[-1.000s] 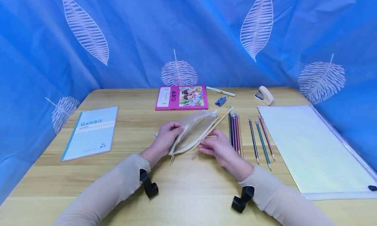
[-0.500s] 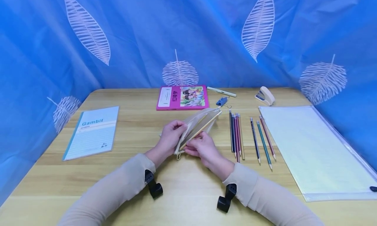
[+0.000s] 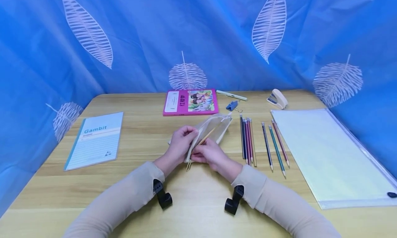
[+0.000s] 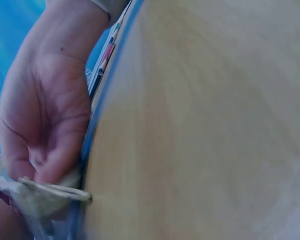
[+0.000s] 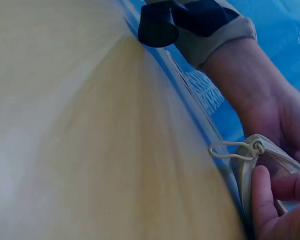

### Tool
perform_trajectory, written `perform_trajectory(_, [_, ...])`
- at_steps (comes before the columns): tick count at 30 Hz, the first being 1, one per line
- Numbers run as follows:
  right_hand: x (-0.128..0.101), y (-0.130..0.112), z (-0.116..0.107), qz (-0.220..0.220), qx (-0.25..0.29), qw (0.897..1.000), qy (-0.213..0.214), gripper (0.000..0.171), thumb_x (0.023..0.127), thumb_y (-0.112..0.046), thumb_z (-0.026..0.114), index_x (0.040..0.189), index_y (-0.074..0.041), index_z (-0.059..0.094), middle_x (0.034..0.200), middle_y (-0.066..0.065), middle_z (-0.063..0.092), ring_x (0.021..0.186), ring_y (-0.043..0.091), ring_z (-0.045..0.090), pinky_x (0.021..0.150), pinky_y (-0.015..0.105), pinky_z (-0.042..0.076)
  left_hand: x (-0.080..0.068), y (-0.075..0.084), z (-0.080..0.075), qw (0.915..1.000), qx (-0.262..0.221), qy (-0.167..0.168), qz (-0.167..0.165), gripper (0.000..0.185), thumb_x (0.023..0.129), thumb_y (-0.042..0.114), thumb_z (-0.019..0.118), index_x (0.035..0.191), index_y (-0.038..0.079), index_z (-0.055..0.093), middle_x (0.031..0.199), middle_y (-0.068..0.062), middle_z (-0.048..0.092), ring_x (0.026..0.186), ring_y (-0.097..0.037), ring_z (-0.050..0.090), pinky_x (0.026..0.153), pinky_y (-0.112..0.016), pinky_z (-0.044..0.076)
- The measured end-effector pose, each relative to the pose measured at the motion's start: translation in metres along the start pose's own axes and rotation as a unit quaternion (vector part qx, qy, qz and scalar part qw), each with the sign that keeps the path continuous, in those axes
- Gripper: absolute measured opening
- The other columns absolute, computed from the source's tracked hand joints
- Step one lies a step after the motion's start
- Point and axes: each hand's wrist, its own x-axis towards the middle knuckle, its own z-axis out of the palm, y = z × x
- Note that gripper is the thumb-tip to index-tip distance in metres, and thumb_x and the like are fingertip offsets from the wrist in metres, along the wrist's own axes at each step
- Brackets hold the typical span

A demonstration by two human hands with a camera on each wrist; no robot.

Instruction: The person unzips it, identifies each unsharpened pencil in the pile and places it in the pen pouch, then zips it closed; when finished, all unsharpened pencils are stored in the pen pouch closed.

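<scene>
At the middle of the wooden bench (image 3: 93, 183), your left hand (image 3: 179, 141) gripped the open edge of a cream zip pouch (image 3: 214, 127), fingers curled round the fabric, while your right hand (image 3: 208, 154) pinched a tan pencil (image 3: 207, 136) whose far end lay inside the pouch's mouth. The two hands sat just beside each other, and the pouch lay slanted toward the far edge, its zip pull (image 5: 229, 150) hanging at the near end. Just right of the pouch lay a tight group of coloured pencils (image 3: 246, 138), with three more pencils (image 3: 274, 143) a little apart from them, points toward the near edge. A clear plastic folder (image 3: 328, 155) covered the right side of the bench. Along the far edge lay a pink book (image 3: 190, 102), a white pen (image 3: 231, 95), a blue binder clip (image 3: 232, 106) and a beige stapler (image 3: 277, 99). A pale blue notebook (image 3: 94, 140) marked "Gambit" lay near the left edge.
</scene>
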Motion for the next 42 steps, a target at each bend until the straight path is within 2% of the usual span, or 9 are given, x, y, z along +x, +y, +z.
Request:
perform_trajectory(5, [0.004, -0.003, -0.004, 0.012, -0.003, 0.999, -0.031, 0.037, 0.085, 0.008, 0.050, 0.121, 0.014, 0.043, 0.094, 0.015, 0.061, 0.075, 0.015, 0.064, 0.079, 0.030, 0.053, -0.001, 0.001, -0.002, 0.9998, -0.016, -0.002, -0.009, 0.006, 0.086, 0.003, 0.059, 0.090, -0.001, 0.060, 0.078, 0.000, 0.055, 0.075, -0.012, 0.052, 0.067, -0.022, 0.045])
perform_trajectory(8, [-0.002, -0.009, -0.010, 0.011, -0.014, 1.000, -0.026, 0.040, 0.087, 0.007, 0.051, 0.124, 0.018, 0.040, 0.111, 0.025, 0.057, 0.084, 0.019, 0.065, 0.083, 0.030, 0.052, -0.001, 0.002, -0.004, 0.9998, -0.015, 0.000, -0.013, 0.005, 0.086, 0.004, 0.060, 0.090, 0.001, 0.061, 0.079, 0.001, 0.055, 0.074, -0.011, 0.051, 0.066, -0.020, 0.044])
perform_trajectory(10, [-0.009, -0.015, -0.019, 0.012, -0.032, 0.999, -0.019, 0.042, 0.087, 0.006, 0.052, 0.126, 0.018, 0.039, 0.115, 0.030, 0.054, 0.086, 0.020, 0.065, 0.084, 0.030, 0.051, -0.002, 0.002, -0.004, 0.9998, -0.012, 0.000, -0.016, 0.005, 0.086, 0.004, 0.060, 0.090, 0.001, 0.061, 0.079, 0.001, 0.055, 0.072, -0.011, 0.051, 0.063, -0.019, 0.044])
perform_trajectory(13, [-0.020, -0.026, -0.042, 0.009, -0.066, 0.998, -0.024, 0.043, 0.086, 0.006, 0.053, 0.125, 0.017, 0.039, 0.106, 0.026, 0.058, 0.083, 0.019, 0.066, 0.082, 0.030, 0.052, -0.002, 0.002, -0.006, 0.9998, -0.004, 0.000, -0.019, 0.006, 0.086, 0.004, 0.060, 0.092, 0.001, 0.061, 0.080, 0.001, 0.055, 0.069, -0.010, 0.050, 0.060, -0.019, 0.043])
perform_trajectory(18, [-0.037, -0.050, -0.094, -0.008, -0.097, 0.995, -0.035, 0.036, 0.087, 0.003, 0.054, 0.119, 0.015, 0.043, 0.088, 0.009, 0.066, 0.077, 0.013, 0.066, 0.076, 0.029, 0.054, 0.000, 0.003, -0.011, 0.9997, 0.004, 0.002, -0.026, 0.008, 0.087, 0.005, 0.059, 0.094, 0.000, 0.061, 0.081, 0.001, 0.056, 0.067, -0.010, 0.050, 0.059, -0.019, 0.044])
perform_trajectory(22, [-0.044, -0.062, -0.129, -0.020, -0.103, 0.994, -0.019, 0.028, 0.088, 0.001, 0.055, 0.113, 0.010, 0.046, 0.084, 0.004, 0.067, 0.075, 0.011, 0.066, 0.071, 0.024, 0.054, 0.001, 0.003, -0.015, 0.9997, 0.004, 0.004, -0.025, 0.007, 0.088, 0.004, 0.059, 0.093, 0.000, 0.061, 0.079, 0.001, 0.055, 0.066, -0.010, 0.050, 0.059, -0.020, 0.045])
perform_trajectory(25, [-0.047, -0.065, -0.146, -0.023, -0.129, 0.991, -0.007, 0.026, 0.089, -0.002, 0.056, 0.112, 0.007, 0.046, 0.084, 0.002, 0.067, 0.075, 0.009, 0.065, 0.070, 0.022, 0.054, 0.001, 0.004, -0.017, 0.9997, 0.002, 0.004, -0.023, 0.006, 0.088, 0.004, 0.058, 0.092, 0.000, 0.060, 0.077, 0.002, 0.054, 0.066, -0.010, 0.049, 0.058, -0.019, 0.044])
perform_trajectory(35, [-0.041, -0.058, -0.173, 0.003, -0.249, 0.968, 0.025, 0.043, 0.082, -0.001, 0.063, 0.116, 0.009, 0.040, 0.080, -0.002, 0.061, 0.073, 0.010, 0.062, 0.072, 0.026, 0.054, 0.001, 0.002, -0.019, 0.9996, -0.009, 0.007, -0.024, 0.004, 0.088, 0.003, 0.058, 0.090, 0.001, 0.061, 0.078, 0.001, 0.054, 0.066, -0.010, 0.050, 0.058, -0.019, 0.044])
perform_trajectory(42, [-0.038, -0.055, -0.175, 0.031, -0.326, 0.944, 0.043, 0.058, 0.075, -0.002, 0.071, 0.122, 0.008, 0.037, 0.079, 0.003, 0.050, 0.069, 0.012, 0.057, 0.069, 0.028, 0.054, -0.001, 0.003, -0.020, 0.9997, -0.003, 0.005, -0.025, 0.005, 0.087, 0.003, 0.059, 0.091, 0.001, 0.062, 0.079, 0.001, 0.055, 0.067, -0.010, 0.049, 0.059, -0.019, 0.043])
